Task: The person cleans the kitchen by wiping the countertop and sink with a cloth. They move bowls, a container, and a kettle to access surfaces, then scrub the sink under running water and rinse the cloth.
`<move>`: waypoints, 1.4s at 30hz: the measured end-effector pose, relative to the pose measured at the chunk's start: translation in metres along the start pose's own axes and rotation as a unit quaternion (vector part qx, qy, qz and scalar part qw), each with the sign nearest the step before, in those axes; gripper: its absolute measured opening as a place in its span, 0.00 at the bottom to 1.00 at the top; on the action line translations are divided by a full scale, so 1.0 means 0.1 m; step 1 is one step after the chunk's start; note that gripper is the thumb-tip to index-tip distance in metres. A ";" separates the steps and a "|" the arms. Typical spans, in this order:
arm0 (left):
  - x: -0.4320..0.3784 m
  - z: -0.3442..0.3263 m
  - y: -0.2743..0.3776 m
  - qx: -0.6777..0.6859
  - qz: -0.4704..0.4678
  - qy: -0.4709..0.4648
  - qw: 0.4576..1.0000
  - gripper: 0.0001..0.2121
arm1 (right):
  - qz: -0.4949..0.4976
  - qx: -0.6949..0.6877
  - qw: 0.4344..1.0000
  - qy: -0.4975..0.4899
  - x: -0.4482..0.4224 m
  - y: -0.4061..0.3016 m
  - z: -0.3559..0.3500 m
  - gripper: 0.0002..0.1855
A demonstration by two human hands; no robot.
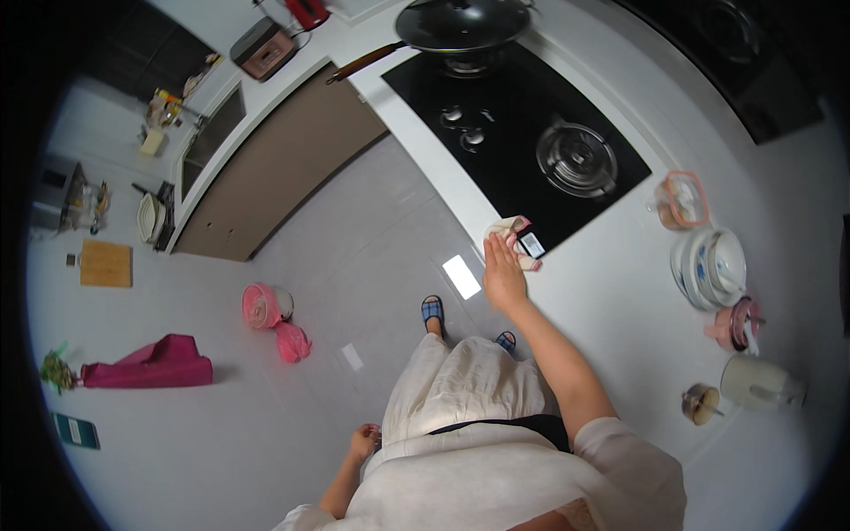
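Observation:
My right hand (pixel 503 275) lies nearly flat on a cream cleaning cloth with a pink-red edge (pixel 514 229), fingers together, holding it against the white countertop. The cloth is bunched at the near corner of a black glass gas hob (pixel 524 133), partly over its edge. Beside my fingers, a small white label with a printed code (pixel 531 244) is on the hob's corner. Low at my side, away from the counter, hangs my left hand (pixel 364 440) with its fingers curled. Whether anything is inside it is hidden.
A lidded wok (pixel 465 26) sits on the far burner, its wooden handle (pixel 365 63) jutting past the counter edge. Stacked bowls (pixel 714 269), an orange-rimmed container (pixel 687 199) and a kettle (pixel 757 381) line the right side. A pink-lined bin (pixel 260 305) stands on the floor.

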State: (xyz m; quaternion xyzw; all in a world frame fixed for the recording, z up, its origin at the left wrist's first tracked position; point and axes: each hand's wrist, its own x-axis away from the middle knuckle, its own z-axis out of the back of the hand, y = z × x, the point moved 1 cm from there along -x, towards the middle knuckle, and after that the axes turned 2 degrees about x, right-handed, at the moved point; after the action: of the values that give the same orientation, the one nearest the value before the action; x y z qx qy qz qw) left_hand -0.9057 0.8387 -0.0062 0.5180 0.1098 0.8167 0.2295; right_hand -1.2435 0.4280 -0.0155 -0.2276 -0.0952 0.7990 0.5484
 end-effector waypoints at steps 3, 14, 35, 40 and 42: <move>-0.01 0.04 -0.10 0.026 0.004 0.023 0.999 0.08 | -0.021 0.012 0.998 -0.056 -0.41 -0.07 -0.20 0.31; -0.76 0.45 -0.05 0.074 0.088 0.019 0.993 0.08 | -0.057 0.049 0.991 -0.107 -1.73 -0.38 -0.79 0.33; -3.07 3.91 0.52 0.416 0.042 0.088 0.904 0.09 | -0.054 0.203 0.978 -0.016 -5.14 -1.44 -2.34 0.29; -3.23 3.75 0.66 -0.446 -0.288 -0.117 0.839 0.06 | -0.149 0.227 0.962 0.022 -4.20 -1.28 -2.26 0.22; -3.50 3.63 0.87 0.055 0.063 -0.112 0.990 0.06 | -0.152 0.187 0.969 0.059 -3.57 -1.21 -2.10 0.21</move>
State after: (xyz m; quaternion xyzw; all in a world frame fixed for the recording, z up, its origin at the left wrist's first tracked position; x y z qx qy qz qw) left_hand -0.4780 0.5708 -0.0888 0.6244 0.0952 0.7588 0.1591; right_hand -0.9388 0.1252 -0.0588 -0.1504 0.0552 0.6952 0.7007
